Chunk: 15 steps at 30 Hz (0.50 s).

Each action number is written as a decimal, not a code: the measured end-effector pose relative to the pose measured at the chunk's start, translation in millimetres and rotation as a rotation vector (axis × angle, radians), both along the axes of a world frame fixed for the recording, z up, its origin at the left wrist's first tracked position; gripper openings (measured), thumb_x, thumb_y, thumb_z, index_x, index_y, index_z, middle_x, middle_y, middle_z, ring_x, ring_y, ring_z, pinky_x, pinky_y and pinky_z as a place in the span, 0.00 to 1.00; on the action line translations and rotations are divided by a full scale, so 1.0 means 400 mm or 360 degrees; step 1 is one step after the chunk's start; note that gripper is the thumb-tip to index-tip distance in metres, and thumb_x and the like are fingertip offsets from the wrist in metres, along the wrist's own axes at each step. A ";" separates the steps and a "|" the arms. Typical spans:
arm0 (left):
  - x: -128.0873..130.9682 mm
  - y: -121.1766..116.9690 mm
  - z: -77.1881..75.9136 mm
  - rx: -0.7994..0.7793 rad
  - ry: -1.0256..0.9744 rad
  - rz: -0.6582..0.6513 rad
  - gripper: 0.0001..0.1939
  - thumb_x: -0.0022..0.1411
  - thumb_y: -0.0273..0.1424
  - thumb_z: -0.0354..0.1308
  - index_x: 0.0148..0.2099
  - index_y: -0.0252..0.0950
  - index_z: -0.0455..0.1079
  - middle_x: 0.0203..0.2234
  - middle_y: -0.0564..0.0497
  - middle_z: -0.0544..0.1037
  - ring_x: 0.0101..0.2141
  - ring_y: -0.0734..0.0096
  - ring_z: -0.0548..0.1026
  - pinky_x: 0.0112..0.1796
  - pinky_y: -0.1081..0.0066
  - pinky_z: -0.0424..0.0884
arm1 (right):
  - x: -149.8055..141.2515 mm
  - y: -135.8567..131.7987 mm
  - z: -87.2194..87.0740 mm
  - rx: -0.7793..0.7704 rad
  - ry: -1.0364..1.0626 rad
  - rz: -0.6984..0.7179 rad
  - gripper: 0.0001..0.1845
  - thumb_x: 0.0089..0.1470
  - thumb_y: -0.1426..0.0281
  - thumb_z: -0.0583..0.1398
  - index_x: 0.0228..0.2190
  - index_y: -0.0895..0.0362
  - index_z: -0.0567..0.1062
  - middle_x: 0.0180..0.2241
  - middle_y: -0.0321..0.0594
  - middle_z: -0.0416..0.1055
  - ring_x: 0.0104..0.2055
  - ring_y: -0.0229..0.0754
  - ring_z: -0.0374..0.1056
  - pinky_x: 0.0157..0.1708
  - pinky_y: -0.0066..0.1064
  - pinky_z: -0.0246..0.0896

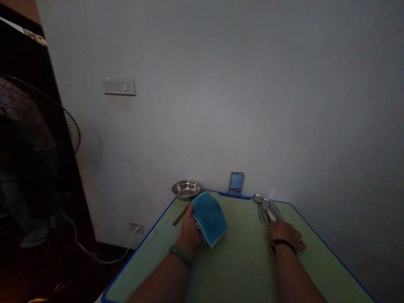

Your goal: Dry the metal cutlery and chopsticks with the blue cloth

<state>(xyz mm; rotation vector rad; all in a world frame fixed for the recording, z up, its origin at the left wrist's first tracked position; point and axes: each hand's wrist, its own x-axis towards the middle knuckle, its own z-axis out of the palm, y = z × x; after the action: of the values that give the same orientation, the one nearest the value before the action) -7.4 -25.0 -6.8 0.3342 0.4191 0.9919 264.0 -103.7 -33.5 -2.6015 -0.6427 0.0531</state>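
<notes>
Left hand point(190, 229) grips blue cloth point(211, 215), long axis slanting to lower right; right hand point(285, 234) at cutlery point(267, 207) aimed up-frame, hold unclear.

Your left forearm point(160, 281) rises bare from the lower edge, left of centre, slanting up and rightward to your left hand point(191, 230), which is raised in a grip just below the frame's middle, its fingers largely hidden. Your right forearm point(295, 275) enters bare at lower right and leans up and leftward. Your right hand point(285, 235) lies low, back upward, fingers bent, well apart from the left.
</notes>
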 end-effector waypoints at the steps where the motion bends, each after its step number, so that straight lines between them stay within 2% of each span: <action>1: 0.000 -0.003 0.004 -0.0007 0.0018 0.0010 0.23 0.57 0.43 0.47 0.44 0.31 0.71 0.33 0.41 0.79 0.39 0.55 0.75 0.47 0.52 0.62 | 0.001 0.000 -0.001 -0.0002 0.0004 -0.0002 0.23 0.50 0.59 0.45 0.41 0.51 0.72 0.48 0.51 0.62 0.51 0.59 0.55 0.42 0.54 0.47; 4: 0.000 -0.003 0.004 -0.0011 0.0019 0.0030 0.25 0.58 0.44 0.46 0.47 0.29 0.69 0.33 0.39 0.78 0.38 0.55 0.75 0.46 0.52 0.64 | -0.001 -0.001 0.002 0.0004 0.0021 0.0005 0.23 0.50 0.59 0.45 0.42 0.51 0.71 0.49 0.51 0.61 0.51 0.60 0.54 0.43 0.54 0.47; 9: 0.004 0.011 -0.016 -0.0028 -0.0107 0.0017 0.26 0.56 0.43 0.49 0.50 0.29 0.67 0.31 0.39 0.79 0.37 0.53 0.76 0.45 0.50 0.64 | -0.011 -0.006 0.011 0.0031 0.0011 0.0028 0.23 0.50 0.58 0.45 0.41 0.51 0.71 0.50 0.52 0.61 0.51 0.60 0.55 0.42 0.55 0.47; 15: 0.000 0.005 -0.012 -0.0029 -0.0072 -0.0025 0.24 0.56 0.42 0.49 0.46 0.29 0.69 0.29 0.42 0.79 0.33 0.57 0.77 0.45 0.53 0.65 | -0.020 -0.008 0.022 0.0042 0.0031 0.0007 0.26 0.49 0.56 0.45 0.45 0.51 0.69 0.50 0.52 0.60 0.52 0.60 0.53 0.45 0.54 0.45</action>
<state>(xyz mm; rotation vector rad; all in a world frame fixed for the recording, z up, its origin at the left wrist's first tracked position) -7.3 -22.9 -11.7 0.2976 0.3836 0.9782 256.0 -107.1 -24.8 -2.5709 -0.6382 0.0706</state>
